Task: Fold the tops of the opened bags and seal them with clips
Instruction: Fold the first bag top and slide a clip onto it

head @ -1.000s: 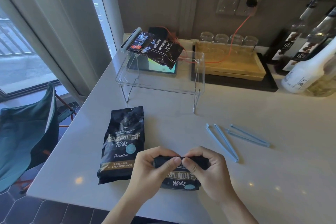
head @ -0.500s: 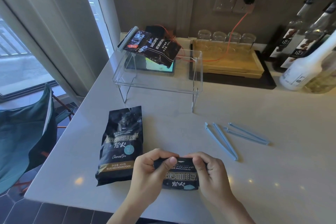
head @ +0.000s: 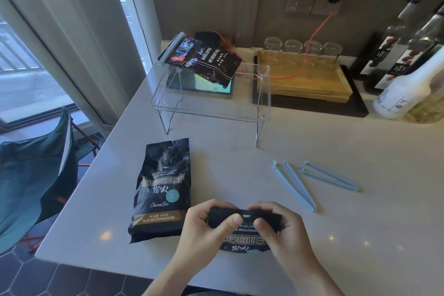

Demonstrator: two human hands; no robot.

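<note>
While both hands pinch folded bag point(head: 242, 235) near counter edge | clips point(head: 312, 182) apart right

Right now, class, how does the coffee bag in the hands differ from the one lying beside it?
The held bag has its top rolled down under both hands' fingers; the loose bag lies flat, full length, untouched. The held bag shows only its lower print; the loose bag shows its whole front. Both are black, same label.
</note>
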